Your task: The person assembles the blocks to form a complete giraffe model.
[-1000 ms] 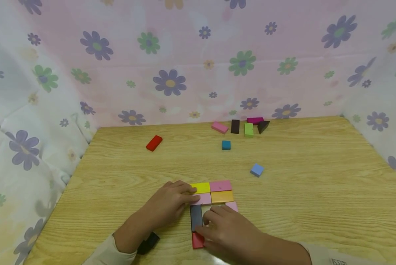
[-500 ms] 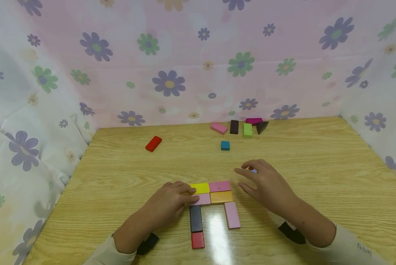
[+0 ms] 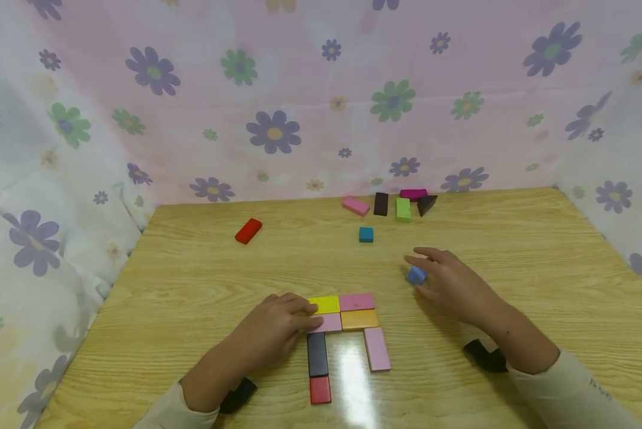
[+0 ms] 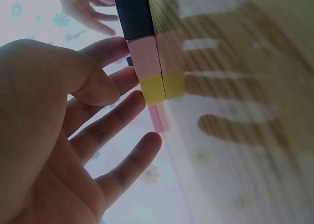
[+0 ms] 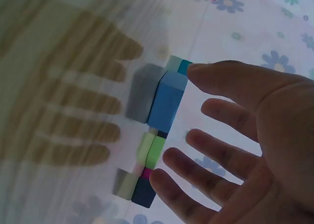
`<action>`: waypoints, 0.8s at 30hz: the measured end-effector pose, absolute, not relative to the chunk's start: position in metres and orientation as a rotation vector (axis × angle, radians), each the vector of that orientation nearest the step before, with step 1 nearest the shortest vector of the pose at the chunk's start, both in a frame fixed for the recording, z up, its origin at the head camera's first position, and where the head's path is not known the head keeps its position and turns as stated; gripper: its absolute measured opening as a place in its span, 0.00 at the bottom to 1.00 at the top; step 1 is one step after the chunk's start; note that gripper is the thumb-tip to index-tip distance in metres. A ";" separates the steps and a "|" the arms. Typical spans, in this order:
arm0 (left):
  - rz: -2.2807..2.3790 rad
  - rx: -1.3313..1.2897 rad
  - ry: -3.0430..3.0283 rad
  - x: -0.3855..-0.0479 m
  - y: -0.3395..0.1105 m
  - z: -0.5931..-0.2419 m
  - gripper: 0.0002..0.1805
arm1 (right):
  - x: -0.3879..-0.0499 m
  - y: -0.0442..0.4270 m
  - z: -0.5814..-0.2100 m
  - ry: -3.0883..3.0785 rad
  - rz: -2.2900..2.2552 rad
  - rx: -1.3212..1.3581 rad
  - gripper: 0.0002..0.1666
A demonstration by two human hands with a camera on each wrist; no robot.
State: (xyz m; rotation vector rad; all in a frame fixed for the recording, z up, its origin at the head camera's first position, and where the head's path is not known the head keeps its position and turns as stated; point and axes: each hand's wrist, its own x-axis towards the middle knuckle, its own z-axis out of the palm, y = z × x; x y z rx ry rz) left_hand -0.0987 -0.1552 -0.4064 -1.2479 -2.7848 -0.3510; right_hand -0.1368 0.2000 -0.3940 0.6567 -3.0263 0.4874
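Observation:
Flat blocks lie joined on the wooden table: yellow, pink, light pink and orange. Below them run a black block with a red one at its end, and a pink block on the right. My left hand rests its fingertips on the yellow and light pink blocks, fingers loosely spread. My right hand is around a light blue block, thumb and fingers apart; in the right wrist view the blue block stands beside the thumb tip, not visibly gripped.
A red block lies at the back left and a teal block near the middle. Along the back edge are pink, dark, green, magenta and black triangular blocks. A flowered cloth hangs behind.
My right hand has moved from beside the black and red blocks, up and to the right, to the light blue block. My left hand has stayed in place.

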 end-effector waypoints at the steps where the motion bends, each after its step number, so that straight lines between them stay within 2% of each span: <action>1: -0.349 -1.248 -2.785 -0.099 -0.155 -0.406 0.15 | -0.138 0.201 -0.395 -3.041 0.491 0.659 0.34; 7: -0.356 -1.246 -2.784 -0.099 -0.156 -0.406 0.14 | -0.142 0.206 -0.399 -3.084 0.504 0.708 0.34; 14: -0.355 -1.250 -2.784 -0.098 -0.156 -0.407 0.15 | -0.143 0.207 -0.400 -3.068 0.495 0.762 0.25; 24: -0.349 -1.250 -2.776 -0.099 -0.156 -0.405 0.15 | -0.145 0.209 -0.400 -3.011 0.496 0.817 0.22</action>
